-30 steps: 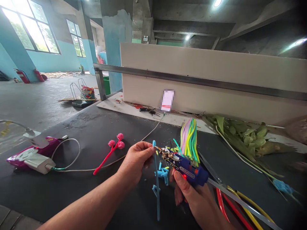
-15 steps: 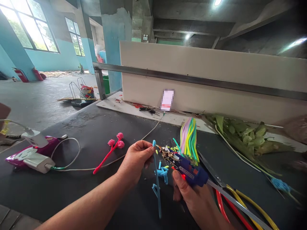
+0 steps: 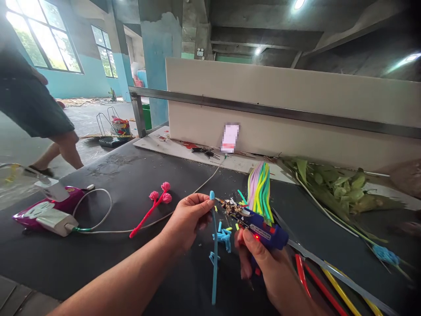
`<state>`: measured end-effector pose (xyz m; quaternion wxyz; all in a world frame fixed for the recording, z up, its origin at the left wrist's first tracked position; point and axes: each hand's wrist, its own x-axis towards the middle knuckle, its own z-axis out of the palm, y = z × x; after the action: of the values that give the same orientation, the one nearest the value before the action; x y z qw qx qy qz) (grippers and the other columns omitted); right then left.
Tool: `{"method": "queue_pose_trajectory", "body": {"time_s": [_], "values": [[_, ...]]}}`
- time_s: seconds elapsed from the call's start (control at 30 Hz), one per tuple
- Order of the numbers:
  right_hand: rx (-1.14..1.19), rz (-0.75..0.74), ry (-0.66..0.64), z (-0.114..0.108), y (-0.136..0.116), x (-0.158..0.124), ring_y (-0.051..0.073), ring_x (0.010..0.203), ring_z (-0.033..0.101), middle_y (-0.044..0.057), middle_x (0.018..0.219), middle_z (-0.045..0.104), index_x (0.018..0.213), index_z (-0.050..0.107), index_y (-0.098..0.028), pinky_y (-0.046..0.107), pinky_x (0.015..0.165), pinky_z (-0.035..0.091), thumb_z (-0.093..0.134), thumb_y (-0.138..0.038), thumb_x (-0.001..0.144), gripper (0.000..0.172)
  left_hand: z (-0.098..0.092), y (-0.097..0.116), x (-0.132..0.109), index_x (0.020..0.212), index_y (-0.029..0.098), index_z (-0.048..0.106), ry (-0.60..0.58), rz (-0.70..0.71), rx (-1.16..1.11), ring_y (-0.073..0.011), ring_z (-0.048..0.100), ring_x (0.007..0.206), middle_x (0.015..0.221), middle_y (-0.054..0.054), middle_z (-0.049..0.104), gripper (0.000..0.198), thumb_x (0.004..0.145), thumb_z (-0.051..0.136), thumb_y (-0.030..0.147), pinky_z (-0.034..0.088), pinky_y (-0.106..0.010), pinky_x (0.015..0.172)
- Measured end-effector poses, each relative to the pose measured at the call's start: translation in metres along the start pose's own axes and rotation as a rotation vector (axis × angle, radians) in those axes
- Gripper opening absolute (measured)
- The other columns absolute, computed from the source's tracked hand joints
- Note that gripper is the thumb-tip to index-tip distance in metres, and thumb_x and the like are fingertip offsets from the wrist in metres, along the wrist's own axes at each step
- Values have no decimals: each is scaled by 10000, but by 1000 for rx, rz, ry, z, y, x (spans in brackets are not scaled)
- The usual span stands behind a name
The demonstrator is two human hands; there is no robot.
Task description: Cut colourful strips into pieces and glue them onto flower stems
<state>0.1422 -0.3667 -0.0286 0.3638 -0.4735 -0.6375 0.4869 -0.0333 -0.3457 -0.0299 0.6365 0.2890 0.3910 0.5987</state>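
My left hand (image 3: 192,217) pinches a blue pipe cleaner stem (image 3: 215,263) just under its bud-shaped top, and the stem hangs down over the black table. In my right hand (image 3: 261,259) is a blue glue gun (image 3: 268,232) with a red light lit and a clear glue stick in its back. Its crusted nozzle points left, close to the blue bud; whether it touches I cannot tell. Short blue pipe cleaner pieces (image 3: 223,239) lie beneath. Behind the gun is a bundle of pastel pipe cleaners (image 3: 259,188). To the left rests a pink pipe cleaner branch (image 3: 149,216) with three buds.
A purple power strip (image 3: 36,213) with white chargers stands at the left, its cable crossing to a propped phone (image 3: 230,138). Red-handled (image 3: 302,274) and yellow-handled tools lie at the right. Green leaves (image 3: 345,182) sit at the back right. A person (image 3: 36,96) walks at the left.
A person has come into view at the left. The glue gun has shifted slightly right and stays near the bud. The blue stem's lower end has swung slightly left.
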Motion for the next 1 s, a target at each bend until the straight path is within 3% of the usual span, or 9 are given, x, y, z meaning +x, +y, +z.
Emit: {"method": "queue_pose_trajectory", "body": {"time_s": [0.2, 0.37, 0.6, 0.83, 1.0], "values": [[18, 7, -26, -5, 1, -2, 157, 435, 489, -32, 424, 473, 744, 579, -217, 298, 506, 371, 406, -511, 872, 364, -2, 0, 0, 717, 140, 552, -56, -57, -39, -19, 414, 422, 554, 50, 470, 237, 665, 719, 299, 225, -124, 345], [-50, -40, -41, -7, 2, 1, 147, 461, 497, -23, 442, 489, 657, 582, -207, 277, 516, 375, 403, -484, 882, 399, -1, -2, 1, 715, 140, 549, -45, -31, -7, -23, 426, 432, 583, 41, 491, 216, 674, 706, 283, 243, -128, 350], [-216, -27, 33, -4, -10, 0, 160, 482, 492, 7, 448, 513, 481, 482, -211, 294, 524, 368, 395, -565, 837, 509, -1, -1, 1, 706, 132, 552, -48, 18, 40, -27, 410, 432, 571, 39, 476, 202, 685, 689, 279, 252, -136, 350], [-288, -25, 33, -8, -10, -3, 189, 556, 538, 20, 507, 543, 483, 485, -229, 326, 599, 406, 408, -541, 850, 488, -1, -2, 0, 714, 136, 555, -38, 45, 55, -32, 427, 437, 569, 41, 477, 228, 680, 697, 312, 259, -145, 363], [-192, 3, 19, -5, -4, -2, 176, 534, 541, 13, 485, 526, 475, 472, -218, 313, 582, 415, 426, -557, 839, 499, -1, -1, -1, 712, 135, 560, -36, 75, 63, -27, 423, 425, 575, 45, 488, 250, 650, 721, 316, 254, -149, 361]]}}
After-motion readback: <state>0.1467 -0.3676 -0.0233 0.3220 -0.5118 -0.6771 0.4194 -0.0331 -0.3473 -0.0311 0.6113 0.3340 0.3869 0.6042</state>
